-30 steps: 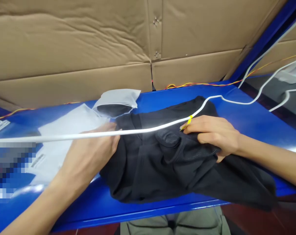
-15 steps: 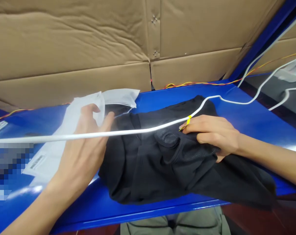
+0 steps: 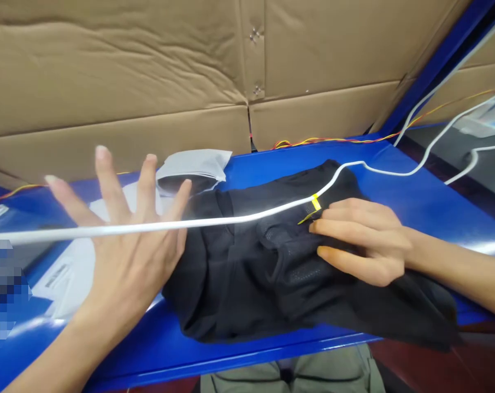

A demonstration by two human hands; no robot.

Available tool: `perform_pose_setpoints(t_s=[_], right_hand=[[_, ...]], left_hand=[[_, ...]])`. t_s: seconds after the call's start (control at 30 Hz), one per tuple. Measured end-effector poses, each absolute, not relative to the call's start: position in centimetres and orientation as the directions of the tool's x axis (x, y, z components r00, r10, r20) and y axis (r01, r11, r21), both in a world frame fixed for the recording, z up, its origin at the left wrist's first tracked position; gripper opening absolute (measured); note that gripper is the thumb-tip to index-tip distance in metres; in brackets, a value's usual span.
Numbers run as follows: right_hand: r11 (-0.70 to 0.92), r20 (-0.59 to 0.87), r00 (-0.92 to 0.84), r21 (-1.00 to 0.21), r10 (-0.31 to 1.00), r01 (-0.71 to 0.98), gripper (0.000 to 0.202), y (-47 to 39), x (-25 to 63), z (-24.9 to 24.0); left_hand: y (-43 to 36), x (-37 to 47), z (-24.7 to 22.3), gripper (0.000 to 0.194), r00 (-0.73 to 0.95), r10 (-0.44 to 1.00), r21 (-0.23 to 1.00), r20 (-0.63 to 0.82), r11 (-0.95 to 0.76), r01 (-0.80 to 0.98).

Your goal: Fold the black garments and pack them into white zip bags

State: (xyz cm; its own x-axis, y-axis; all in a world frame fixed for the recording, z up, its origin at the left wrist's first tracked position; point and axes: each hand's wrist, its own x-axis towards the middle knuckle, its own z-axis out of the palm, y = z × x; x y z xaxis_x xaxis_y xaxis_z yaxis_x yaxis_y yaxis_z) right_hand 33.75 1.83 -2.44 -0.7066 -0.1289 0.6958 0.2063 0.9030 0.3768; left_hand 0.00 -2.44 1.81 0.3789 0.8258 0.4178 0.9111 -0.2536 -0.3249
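Black fabric, looking like a garment (image 3: 247,284), lies in folds across the blue table, with a mesh-like patch near its middle. My left hand (image 3: 128,245) is open over the garment's left side, all fingers spread wide. Beneath and beyond it is a white plastic mailing bag (image 3: 67,273) with a printed label, mostly hidden by the hand; the bag's raised mouth (image 3: 196,161) gapes, dark inside. My right hand (image 3: 366,237) rests on the garment's right part, its thumb and fingers apart. By those fingertips a yellow tie (image 3: 315,202) circles a white cable (image 3: 247,218).
The white cable crosses in front of both hands, from the left edge to the upper right. Brown cardboard (image 3: 321,49) walls the back. Red and yellow wires (image 3: 325,140) run along the rear edge of the blue table (image 3: 399,204). A pixelated patch covers the far left.
My left hand has spread its fingers and swung them leftward, away from the white bag's mouth. My right hand has shifted slightly down, its thumb moving left over the fabric.
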Motion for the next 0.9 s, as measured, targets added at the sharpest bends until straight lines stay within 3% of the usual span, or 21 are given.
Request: perform_pose_setpoints(t_s=[0.1,0.23,0.4,0.5,0.63,0.73,0.8,0.9], right_hand=[[0.871,0.713,-0.697,0.388,-0.077,0.301,0.015,1.1,33.1,-2.6],[0.904,0.715,-0.697,0.261,0.054,0.338,0.03,1.3,33.2,-3.6],[0.978,0.651,-0.743,0.005,0.157,0.211,0.05,2.9,34.1,-3.5],[0.978,0.584,-0.789,-0.045,0.191,0.203,0.056,3.5,34.4,-3.6],[0.904,0.649,-0.714,0.093,0.262,0.417,0.053,2.6,33.7,-4.2],[0.793,0.706,-0.63,0.161,0.324,0.588,0.052,1.1,32.7,-4.2],[0.79,0.707,-0.612,0.125,0.353,0.6,0.053,0.5,32.3,-4.0],[0.88,0.665,-0.636,-0.069,0.392,0.47,0.063,0.6,32.3,-3.6]], left_hand=[[-2.4,0.6,1.6,0.05,0.524,0.719,-0.282,0.456,-0.442,0.852],[-2.7,1.7,0.6,0.034,0.664,0.553,-0.096,0.504,-0.728,0.679],[-2.7,2.4,-0.3,0.021,0.697,0.397,-0.063,0.598,-0.843,0.534],[-2.5,2.5,-0.3,0.018,0.729,0.33,-0.09,0.6,-0.877,0.471],[-2.3,2.6,-0.4,0.003,0.748,0.437,0.048,0.5,-0.876,0.48],[-2.0,2.4,-0.8,0.014,0.657,0.63,0.219,0.415,-0.77,0.6],[-1.9,2.3,-1.1,0.024,0.617,0.722,0.317,0.314,-0.692,0.649],[-1.8,2.1,-1.5,0.04,0.58,0.793,0.443,0.186,-0.594,0.671]])
